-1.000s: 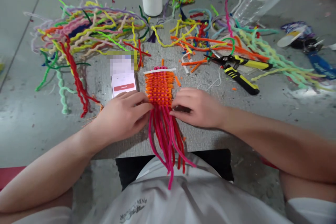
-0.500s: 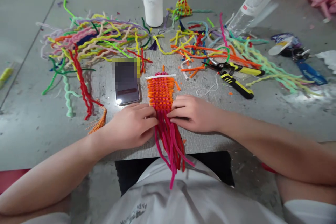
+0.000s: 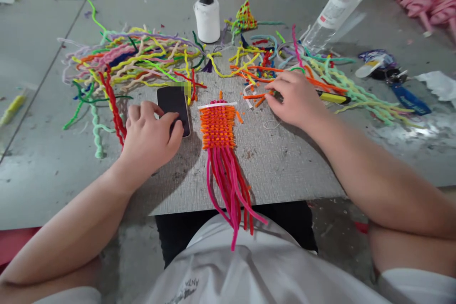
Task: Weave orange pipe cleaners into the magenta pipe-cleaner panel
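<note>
Left hand [image 3: 151, 137] hung loosely open at a dark phone [image 3: 174, 104], right hand [image 3: 294, 99] partly covered a yellow-and-black tool [image 3: 335, 98], grip unclear, orange-and-pink weaving [image 3: 217, 126] lay between them on the worktop [image 3: 281, 171].

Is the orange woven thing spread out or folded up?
Spread out: the weave lies flat on the table, both sides showing, and its pink and red strands trail down over the near edge.
</note>
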Demonstrator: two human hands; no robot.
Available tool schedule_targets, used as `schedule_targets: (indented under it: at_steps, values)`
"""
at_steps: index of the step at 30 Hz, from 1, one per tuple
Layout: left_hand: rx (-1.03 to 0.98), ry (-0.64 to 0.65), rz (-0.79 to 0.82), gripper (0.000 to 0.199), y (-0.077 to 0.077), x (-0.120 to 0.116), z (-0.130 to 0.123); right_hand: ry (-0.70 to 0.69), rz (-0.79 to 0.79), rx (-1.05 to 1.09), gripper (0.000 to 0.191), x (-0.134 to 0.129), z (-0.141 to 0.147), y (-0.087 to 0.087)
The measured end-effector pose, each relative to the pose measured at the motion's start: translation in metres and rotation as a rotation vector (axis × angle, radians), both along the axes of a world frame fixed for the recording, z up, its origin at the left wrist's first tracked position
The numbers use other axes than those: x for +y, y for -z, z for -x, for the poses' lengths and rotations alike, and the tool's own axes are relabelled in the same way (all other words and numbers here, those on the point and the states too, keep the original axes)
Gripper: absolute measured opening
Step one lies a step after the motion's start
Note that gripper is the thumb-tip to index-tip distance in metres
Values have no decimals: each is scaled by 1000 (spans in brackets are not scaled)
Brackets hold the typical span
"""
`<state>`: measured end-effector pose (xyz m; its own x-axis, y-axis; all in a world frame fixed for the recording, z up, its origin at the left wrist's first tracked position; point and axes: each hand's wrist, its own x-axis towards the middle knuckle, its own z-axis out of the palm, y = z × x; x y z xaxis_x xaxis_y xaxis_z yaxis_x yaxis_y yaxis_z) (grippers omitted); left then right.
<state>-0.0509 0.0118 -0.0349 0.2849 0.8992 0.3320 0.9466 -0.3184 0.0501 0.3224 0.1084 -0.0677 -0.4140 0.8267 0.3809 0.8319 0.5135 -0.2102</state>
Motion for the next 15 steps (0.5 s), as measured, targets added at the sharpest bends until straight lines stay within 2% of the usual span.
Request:
schedule_targets:
  at_steps: [5, 7, 9, 12, 15]
  values:
    - [37, -48, 27, 32, 6, 4, 0, -6, 16, -57, 20, 7, -1, 12]
    - [9, -2, 49, 33, 4, 4, -4, -2, 18, -60, 15, 8, -1, 13]
    - [-39, 139, 91, 32, 1, 3, -9, -7, 18, -56, 10, 9, -1, 13]
    - [-99, 419, 199, 25, -1, -2, -18, -34, 23, -61, 8, 7, 1, 11]
    - [-114, 543, 257, 23, 1, -9, -25, -55, 36, -63, 10, 4, 3, 8]
